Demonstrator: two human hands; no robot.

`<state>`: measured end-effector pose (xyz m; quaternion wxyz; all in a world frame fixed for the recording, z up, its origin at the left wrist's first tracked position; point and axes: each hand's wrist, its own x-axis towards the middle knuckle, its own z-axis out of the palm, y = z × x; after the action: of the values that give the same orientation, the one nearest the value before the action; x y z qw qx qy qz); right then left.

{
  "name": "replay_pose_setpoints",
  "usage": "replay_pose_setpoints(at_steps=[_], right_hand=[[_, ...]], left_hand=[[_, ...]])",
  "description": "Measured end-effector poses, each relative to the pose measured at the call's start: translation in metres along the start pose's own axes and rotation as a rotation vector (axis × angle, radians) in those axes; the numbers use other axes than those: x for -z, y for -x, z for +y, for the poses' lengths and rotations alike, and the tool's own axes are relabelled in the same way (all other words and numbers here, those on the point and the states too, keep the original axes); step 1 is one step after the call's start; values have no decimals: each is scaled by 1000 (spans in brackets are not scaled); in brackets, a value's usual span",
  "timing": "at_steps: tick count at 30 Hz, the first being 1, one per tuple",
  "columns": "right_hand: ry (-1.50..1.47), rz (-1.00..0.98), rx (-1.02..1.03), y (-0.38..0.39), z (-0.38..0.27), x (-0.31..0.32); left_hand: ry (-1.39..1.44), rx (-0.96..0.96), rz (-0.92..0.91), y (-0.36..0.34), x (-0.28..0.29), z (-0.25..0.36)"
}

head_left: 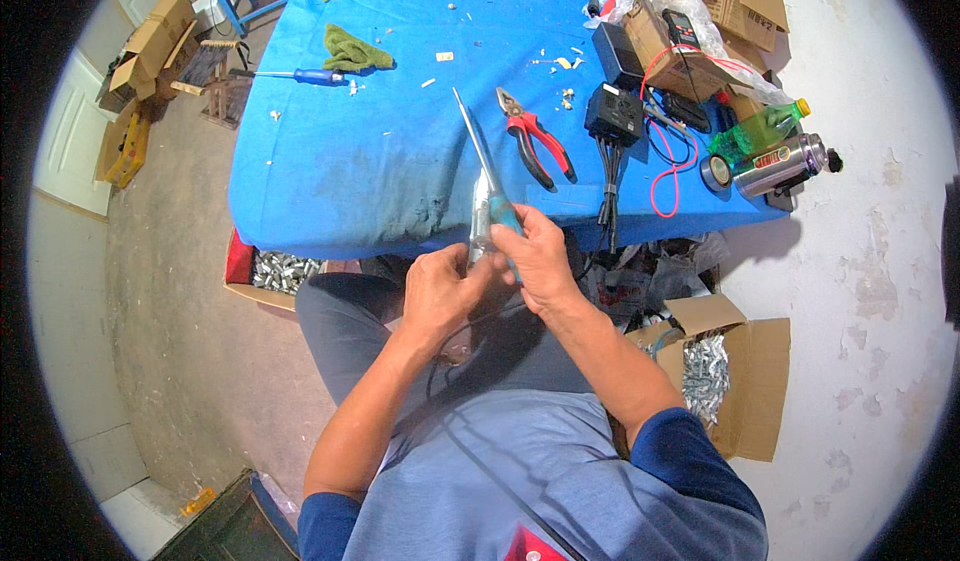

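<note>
My right hand (537, 261) is closed around the teal handle of a screwdriver (473, 133), whose long shaft points up and away over the blue table's front edge. Pinched in my left hand (442, 291) is a shiny silver metal part (480, 213), held upright beside the screwdriver handle. My fingers cover its lower end, and its exact kind cannot be made out. The two hands nearly touch, just in front of the table. Beyond them on the blue cloth (330, 176) lie red-and-black pliers (535, 139), jaws pointing away.
A blue-handled screwdriver (318, 77) and green rags (355, 51) lie at left. Black adapters (614, 113), a green bottle (758, 131) and a steel flask (785, 166) crowd the right. Boxes of silver metal parts stand below, at left (286, 273) and right (706, 381).
</note>
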<state>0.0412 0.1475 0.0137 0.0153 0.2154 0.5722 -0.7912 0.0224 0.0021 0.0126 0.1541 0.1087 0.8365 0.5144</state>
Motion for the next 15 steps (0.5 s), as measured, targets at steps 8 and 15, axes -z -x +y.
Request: replay_pose_setpoints(at_steps=[8,15], right_hand=[[-198,-43,-87,1,4,6],[379,98,201,19,-14,28]], left_hand=[[485,31,-242,2,-1,1],[48,-12,-14,-2,-4,-16]])
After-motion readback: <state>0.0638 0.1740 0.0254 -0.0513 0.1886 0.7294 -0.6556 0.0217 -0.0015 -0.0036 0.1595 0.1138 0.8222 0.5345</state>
